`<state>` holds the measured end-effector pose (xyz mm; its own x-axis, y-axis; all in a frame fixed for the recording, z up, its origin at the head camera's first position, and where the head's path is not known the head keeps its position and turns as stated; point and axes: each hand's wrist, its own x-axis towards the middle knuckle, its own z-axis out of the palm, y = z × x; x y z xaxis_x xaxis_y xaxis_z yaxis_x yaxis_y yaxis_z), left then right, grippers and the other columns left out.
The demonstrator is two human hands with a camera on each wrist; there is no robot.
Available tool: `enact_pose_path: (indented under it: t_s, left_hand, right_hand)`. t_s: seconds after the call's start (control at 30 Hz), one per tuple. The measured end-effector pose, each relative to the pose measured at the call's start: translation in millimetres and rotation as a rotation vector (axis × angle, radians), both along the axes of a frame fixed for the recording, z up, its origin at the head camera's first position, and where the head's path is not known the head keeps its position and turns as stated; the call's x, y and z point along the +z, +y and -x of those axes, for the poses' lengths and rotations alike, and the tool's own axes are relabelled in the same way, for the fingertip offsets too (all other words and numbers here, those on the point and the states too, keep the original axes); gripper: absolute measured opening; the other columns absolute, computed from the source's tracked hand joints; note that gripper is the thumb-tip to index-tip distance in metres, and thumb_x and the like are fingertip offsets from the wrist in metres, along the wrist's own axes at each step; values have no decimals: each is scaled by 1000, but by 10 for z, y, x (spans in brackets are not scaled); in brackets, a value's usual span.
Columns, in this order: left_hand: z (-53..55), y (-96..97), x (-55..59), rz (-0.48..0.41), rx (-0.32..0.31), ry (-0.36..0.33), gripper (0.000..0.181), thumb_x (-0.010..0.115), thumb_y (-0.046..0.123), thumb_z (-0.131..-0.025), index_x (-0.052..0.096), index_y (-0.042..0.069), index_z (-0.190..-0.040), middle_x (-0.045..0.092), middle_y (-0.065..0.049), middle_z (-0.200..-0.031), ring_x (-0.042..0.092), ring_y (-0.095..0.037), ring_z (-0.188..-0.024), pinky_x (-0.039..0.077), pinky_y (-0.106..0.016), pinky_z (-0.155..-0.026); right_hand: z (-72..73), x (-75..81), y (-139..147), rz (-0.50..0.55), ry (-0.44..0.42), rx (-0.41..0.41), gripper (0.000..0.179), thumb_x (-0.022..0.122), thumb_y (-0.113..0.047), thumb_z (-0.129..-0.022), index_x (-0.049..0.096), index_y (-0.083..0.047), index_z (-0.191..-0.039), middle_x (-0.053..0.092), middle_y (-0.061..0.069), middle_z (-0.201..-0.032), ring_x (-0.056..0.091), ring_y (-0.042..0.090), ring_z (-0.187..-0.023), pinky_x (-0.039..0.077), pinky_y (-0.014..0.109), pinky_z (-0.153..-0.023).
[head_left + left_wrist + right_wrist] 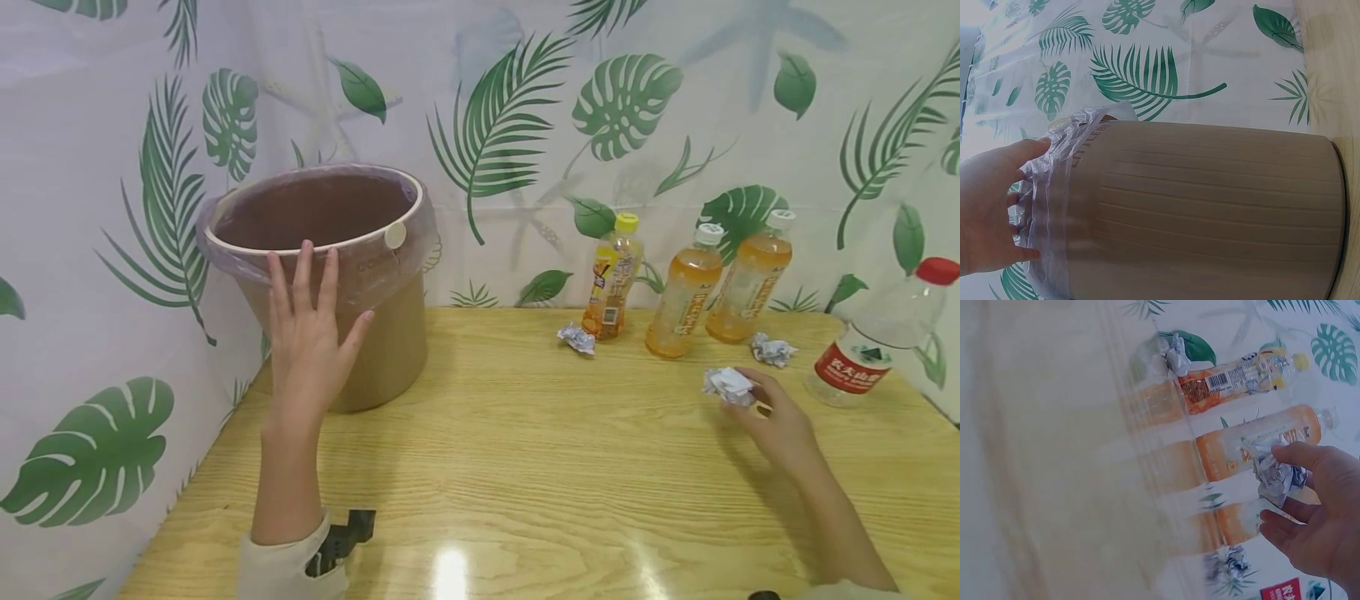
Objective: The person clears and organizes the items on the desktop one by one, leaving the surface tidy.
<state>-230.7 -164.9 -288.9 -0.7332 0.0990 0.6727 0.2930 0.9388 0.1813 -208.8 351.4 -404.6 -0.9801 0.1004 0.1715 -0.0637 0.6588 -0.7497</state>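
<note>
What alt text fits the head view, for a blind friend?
A right hand holds a crumpled white paper ball above a pale wooden table; the left hand touches a round brown bin. Four clear plastic bottles and two similar balls sit nearby.

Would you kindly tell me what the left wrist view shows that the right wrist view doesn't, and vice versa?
Only the left wrist view shows the left hand and the brown bin with its plastic liner. Only the right wrist view shows the right hand, three crumpled paper balls, three orange-drink bottles and a red label. Both share the leaf-print backdrop and tabletop.
</note>
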Motion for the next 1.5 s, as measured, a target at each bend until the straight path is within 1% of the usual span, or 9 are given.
enact_pose_path:
  t_s: [0.1,0.37,0.6,0.87,1.07,1.27,1.5]
  left_hand:
    - [1,-1,1,2,1,4,77,57,35,-90,11,12,-148,-10,-2,-152,-19,-28,-134,-2,-44,-108]
    - [7,1,7,-4,-5,18,77,58,35,-90,12,12,-148,-9,-2,-152,-19,-28,-134,-2,-43,-108]
    - [8,6,8,-12,-2,0,77,57,35,-91,12,13,-148,-10,-1,-152,-20,-27,-134,-1,-44,-108]
    - [10,13,15,-21,-11,5,76,57,35,-90,13,13,-148,-9,-1,-152,-19,-27,-134,1,-46,-108]
    - [10,11,18,-26,-15,9,76,57,34,-90,14,12,-148,-8,-1,-152,-19,-27,-134,1,-46,-108]
    - [2,5,11,-26,-12,1,76,57,35,-90,14,13,-148,-9,-1,-152,-19,-26,-134,0,-45,-108]
    - [-11,0,5,-25,-12,-4,76,57,35,-90,13,13,-148,-9,0,-152,-19,-26,-134,0,-45,-108]
  right_hand:
    - [13,62,-77,-4,14,31,63,56,-25,-92,27,5,-139,30,36,-133,31,54,-118,28,62,-92]
    - [81,204,-314,-52,61,104,60,59,-21,-91,31,5,-137,38,34,-128,36,50,-115,31,61,-91]
    - [125,317,-509,-61,95,159,60,61,-21,-90,33,3,-137,41,33,-127,37,50,-116,31,61,-91]
    - [221,480,-736,-60,102,199,61,62,-27,-89,36,-1,-137,40,30,-130,37,47,-118,30,58,-95]
    - [283,588,-931,-56,131,232,56,64,-22,-87,40,-2,-135,43,29,-129,39,46,-116,31,57,-95]
    - [332,689,-1121,-74,143,277,56,64,-23,-88,40,-6,-136,37,24,-137,39,44,-119,31,54,-97]
    - [393,827,-1354,-80,174,305,54,65,-20,-87,43,-6,-134,44,21,-132,43,40,-117,32,51,-98]
